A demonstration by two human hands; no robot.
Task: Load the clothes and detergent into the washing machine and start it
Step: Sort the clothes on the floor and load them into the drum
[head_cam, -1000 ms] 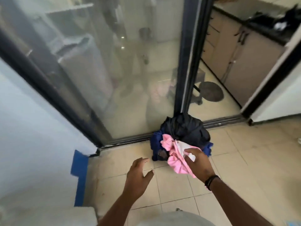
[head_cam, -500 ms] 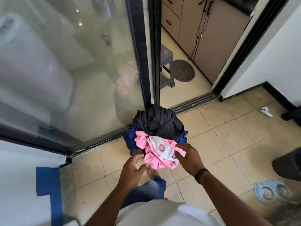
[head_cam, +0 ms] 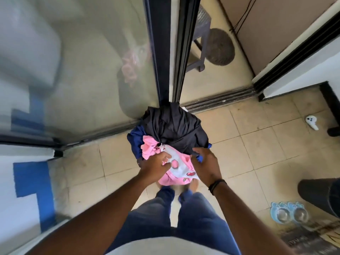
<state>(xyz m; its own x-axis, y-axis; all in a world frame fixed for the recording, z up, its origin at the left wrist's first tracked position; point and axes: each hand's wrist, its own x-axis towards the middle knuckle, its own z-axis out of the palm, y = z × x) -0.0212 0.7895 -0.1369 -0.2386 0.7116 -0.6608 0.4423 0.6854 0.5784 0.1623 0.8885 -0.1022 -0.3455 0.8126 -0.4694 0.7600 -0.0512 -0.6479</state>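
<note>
At centre frame a pile of clothes (head_cam: 171, 137) sits on the tiled floor (head_cam: 257, 144) against the sliding glass door (head_cam: 88, 61). The left hand (head_cam: 154, 167) grips its pink-and-white garment (head_cam: 176, 166); the right hand (head_cam: 206, 162), fingers curled, cups the pile's right side.

A heap of clothes (head_cam: 171, 133) sits on the beige tiled floor (head_cam: 257, 144) at the foot of the black-framed sliding glass door (head_cam: 160, 52): a black garment (head_cam: 174, 126) on top, a dark blue one (head_cam: 134, 138) beneath, a pink and white one (head_cam: 176, 166) nearest. The left hand (head_cam: 154, 166) grips the pink fabric; the right hand (head_cam: 206, 164) rests on the pile's right side, fingers curled. Blue twin pet bowls (head_cam: 288, 212) lie near the floor's right edge.
</note>
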